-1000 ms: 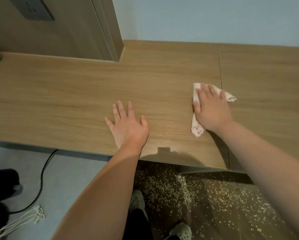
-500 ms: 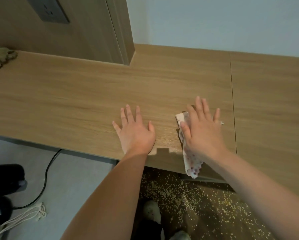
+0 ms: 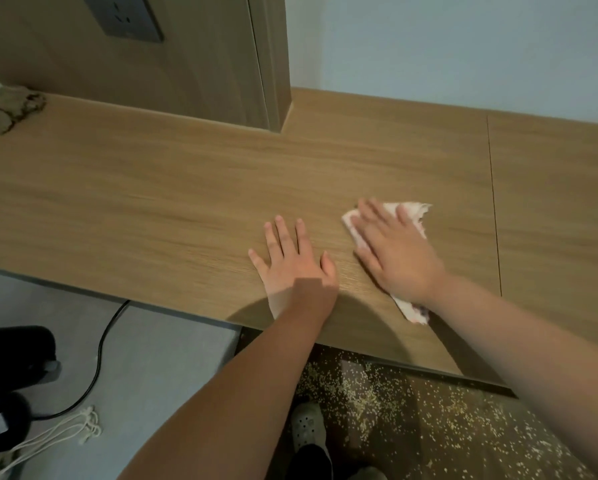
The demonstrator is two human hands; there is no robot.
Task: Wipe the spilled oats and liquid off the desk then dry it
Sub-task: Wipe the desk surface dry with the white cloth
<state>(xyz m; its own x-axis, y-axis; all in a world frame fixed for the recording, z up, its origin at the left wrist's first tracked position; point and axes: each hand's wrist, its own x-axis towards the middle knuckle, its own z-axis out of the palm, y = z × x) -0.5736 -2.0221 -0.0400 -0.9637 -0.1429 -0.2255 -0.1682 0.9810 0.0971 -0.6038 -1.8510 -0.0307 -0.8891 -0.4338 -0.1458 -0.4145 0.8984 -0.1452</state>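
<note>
Near the desk's (image 3: 152, 202) front edge, the right hand (image 3: 399, 258) presses flat on a crumpled cloth (image 3: 410, 211), mid-wipe; the left hand (image 3: 292, 261) rests open and empty beside it. No oats show on top, so drying strokes seem next.

We were in what looked like a home room with a built-in wood-grain desk (image 3: 186, 202); up and left of the cloth-pressing hand, a matching wood panel carried a grey wall socket (image 3: 126, 15); behind that hand rose a plain pale wall (image 3: 464, 46); below it, oats (image 3: 412, 410) lay scattered over a dark floor, beside a slipper (image 3: 308, 431) and, further left, a black cable (image 3: 96, 368).
</note>
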